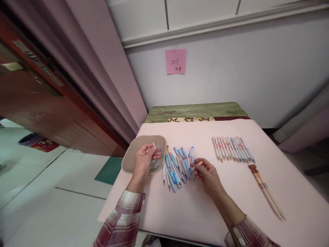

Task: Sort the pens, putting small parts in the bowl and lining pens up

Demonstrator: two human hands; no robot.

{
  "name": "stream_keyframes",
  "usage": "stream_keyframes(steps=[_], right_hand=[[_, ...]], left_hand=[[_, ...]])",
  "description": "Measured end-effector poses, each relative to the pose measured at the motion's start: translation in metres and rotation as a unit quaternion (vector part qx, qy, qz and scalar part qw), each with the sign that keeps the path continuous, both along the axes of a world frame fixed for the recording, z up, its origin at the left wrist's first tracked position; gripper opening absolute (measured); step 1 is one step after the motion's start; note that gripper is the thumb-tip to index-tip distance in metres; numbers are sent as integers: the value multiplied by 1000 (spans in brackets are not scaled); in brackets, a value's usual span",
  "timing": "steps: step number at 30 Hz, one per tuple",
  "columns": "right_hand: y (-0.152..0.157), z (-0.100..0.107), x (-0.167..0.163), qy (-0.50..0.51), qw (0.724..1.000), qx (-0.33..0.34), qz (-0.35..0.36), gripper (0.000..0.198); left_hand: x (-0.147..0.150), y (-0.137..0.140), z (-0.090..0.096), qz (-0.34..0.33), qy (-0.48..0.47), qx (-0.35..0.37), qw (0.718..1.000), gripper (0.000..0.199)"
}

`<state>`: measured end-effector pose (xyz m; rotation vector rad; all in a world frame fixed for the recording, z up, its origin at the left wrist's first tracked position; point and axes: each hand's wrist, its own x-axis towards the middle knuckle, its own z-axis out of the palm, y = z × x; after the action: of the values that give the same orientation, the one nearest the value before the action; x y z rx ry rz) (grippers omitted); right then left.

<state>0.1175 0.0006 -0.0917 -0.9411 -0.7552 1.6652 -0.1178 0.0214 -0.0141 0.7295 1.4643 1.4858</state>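
Note:
My left hand [144,158] is over a beige plastic basin [128,158], thumb and fingers closed on a small white piece [154,144]. Small white and clear parts [156,166] lie inside the basin. Right of the pile, my right hand [209,175] pinches a short peach-coloured pen part [199,163]; its far end is partly hidden by the fingers. Between the hands lies a loose heap of pen parts: blue barrels [185,168], white refills with dark tips [168,180] and short blue pieces [176,178].
Several assembled pens [232,149] lie in a row at the right. Nearer me are two long pens with brown tops [267,192]. A pink sheet covers the table [180,212]. A wall with a pink note [175,61] stands behind; a wooden door [64,113] is at the left.

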Motion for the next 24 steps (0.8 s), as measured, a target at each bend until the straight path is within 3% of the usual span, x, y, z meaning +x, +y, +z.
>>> stream_keyframes(steps=[5,11,15,24], right_hand=[[-2,4,-1,-16,1000,12,6,34],[1,7,0,-67,996,47,-20,38],[5,11,1,-60,994,74,-45,34],[7,12,11,-199,965,139,-99,23]], left_hand=[[46,-14,8,-78,-59,5,995,32],[98,-18,-5,-159,-65,-52,984,32],[110,-15,-13,-185,-53,-67,979,34],[124,-13,-25,-175,-39,-59,982,33]])
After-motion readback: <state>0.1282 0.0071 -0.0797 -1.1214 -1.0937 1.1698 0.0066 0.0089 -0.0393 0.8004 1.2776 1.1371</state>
